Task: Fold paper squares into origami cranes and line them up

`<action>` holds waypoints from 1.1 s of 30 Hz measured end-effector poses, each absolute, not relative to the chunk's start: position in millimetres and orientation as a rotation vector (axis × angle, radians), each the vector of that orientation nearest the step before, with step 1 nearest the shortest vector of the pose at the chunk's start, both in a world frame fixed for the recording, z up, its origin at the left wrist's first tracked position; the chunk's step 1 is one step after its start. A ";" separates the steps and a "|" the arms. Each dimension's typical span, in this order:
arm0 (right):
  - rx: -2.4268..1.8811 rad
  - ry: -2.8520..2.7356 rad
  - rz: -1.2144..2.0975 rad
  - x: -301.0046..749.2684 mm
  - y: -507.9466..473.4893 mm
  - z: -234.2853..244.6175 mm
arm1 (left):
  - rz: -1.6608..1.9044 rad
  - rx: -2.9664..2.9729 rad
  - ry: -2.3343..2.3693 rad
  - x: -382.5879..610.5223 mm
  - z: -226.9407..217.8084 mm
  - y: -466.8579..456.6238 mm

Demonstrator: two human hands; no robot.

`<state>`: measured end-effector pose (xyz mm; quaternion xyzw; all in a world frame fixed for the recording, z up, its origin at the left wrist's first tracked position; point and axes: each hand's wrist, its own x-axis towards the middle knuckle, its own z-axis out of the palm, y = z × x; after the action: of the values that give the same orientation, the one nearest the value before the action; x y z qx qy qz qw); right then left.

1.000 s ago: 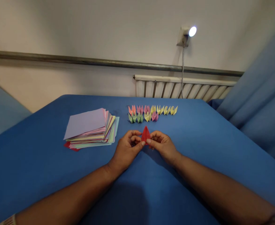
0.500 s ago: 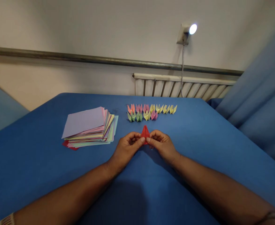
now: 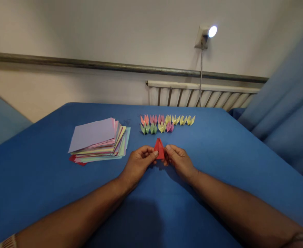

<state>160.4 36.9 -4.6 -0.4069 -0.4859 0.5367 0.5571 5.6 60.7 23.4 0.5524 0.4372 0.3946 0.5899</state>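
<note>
A small red folded paper (image 3: 159,150), pointed at the top with a split down its upper part, is held upright just above the blue table. My left hand (image 3: 141,162) pinches its left edge, thumb in front and fingers behind. At the right edge is my right hand (image 3: 179,162), its thumb lifted off the paper and apart from the curled fingers. Those fingertips stay close to the paper's lower right side; whether they touch it I cannot tell. Beyond the hands, several folded paper cranes (image 3: 162,127) in orange, pink, yellow and green stand in two rows.
To the left lies a thick, uneven stack of coloured paper sheets (image 3: 94,136), a lilac one on top. The blue table (image 3: 218,162) ends near a wall with a metal rail (image 3: 102,65) and a radiator (image 3: 182,94). A blue curtain (image 3: 291,103) hangs at the right.
My right thumb has come off the front of the red paper and moved up and right. The paper has turned slightly, showing more of its right part. My left hand keeps its pinch.
</note>
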 end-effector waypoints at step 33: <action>-1.107 -1.261 1.044 157.6 35.7 -7.7 | 0.860 1.212 0.976 5.4 12.6 65.0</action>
<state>157.6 35.7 -7.7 -0.4678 -0.5327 0.4412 0.5502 5.4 65.0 12.6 0.5294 0.4264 0.3754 0.6301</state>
